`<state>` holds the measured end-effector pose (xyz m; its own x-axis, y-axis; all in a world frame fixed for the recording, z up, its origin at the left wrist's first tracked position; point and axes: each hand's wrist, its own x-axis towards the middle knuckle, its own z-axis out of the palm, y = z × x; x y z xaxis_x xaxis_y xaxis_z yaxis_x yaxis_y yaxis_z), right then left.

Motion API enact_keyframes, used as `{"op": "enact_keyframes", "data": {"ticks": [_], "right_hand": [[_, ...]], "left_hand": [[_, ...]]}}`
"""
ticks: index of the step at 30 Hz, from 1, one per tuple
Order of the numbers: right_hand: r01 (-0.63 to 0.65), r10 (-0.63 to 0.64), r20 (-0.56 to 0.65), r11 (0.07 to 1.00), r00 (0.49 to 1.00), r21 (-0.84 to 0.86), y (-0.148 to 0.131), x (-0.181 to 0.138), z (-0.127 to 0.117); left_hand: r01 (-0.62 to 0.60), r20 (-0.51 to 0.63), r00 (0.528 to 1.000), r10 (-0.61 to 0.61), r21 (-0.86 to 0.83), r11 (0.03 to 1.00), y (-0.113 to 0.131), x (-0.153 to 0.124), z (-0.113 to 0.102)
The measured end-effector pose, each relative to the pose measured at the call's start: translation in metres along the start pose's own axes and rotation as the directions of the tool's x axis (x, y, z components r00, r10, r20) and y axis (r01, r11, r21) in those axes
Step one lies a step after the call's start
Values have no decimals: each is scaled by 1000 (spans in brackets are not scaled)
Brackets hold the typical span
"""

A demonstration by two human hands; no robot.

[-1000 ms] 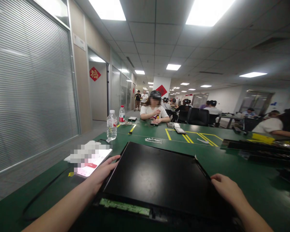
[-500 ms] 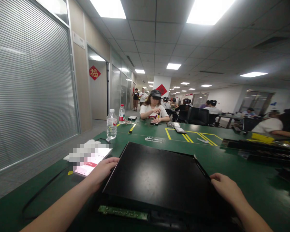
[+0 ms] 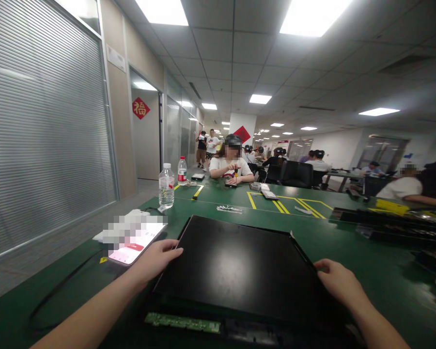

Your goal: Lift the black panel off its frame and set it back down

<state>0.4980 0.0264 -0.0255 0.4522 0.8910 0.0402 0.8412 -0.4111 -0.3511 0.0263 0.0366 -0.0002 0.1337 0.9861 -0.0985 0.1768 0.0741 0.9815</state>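
A large flat black panel [image 3: 236, 266] lies on the green table [image 3: 378, 271] in front of me, with a strip of green circuit board [image 3: 181, 322] showing at its near edge. My left hand [image 3: 156, 259] grips the panel's left edge, fingers curled onto the top. My right hand [image 3: 336, 281] holds the right edge, fingers wrapped round it.
A phone with a lit screen [image 3: 132, 242] lies left of the panel, with a black cable [image 3: 58, 295] beside it. Two water bottles [image 3: 166, 186] stand farther back. Black trays [image 3: 396, 225] lie at the right. A seated person [image 3: 230, 165] works across the table; others sit behind.
The panel's far edge has dropped slightly and my left fingers have slid farther onto its top. The view has shifted a little; both hands stay on the edges.
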Motion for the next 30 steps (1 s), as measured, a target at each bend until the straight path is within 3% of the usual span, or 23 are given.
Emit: {"op": "enact_keyframes", "data": {"ticks": [8, 13, 30], "right_hand": [[11, -11, -1, 998, 1000, 60, -3, -4, -3], [26, -25, -12, 998, 1000, 61, -3, -5, -3], [1, -9, 55, 990, 998, 143, -9, -5, -2]], "left_hand": [[-35, -64, 997, 34, -10, 999, 5, -3, 6], [-19, -43, 999, 15, -111, 994, 1, 0, 6], [-227, -58, 974, 220, -168, 959, 14, -3, 5]]}}
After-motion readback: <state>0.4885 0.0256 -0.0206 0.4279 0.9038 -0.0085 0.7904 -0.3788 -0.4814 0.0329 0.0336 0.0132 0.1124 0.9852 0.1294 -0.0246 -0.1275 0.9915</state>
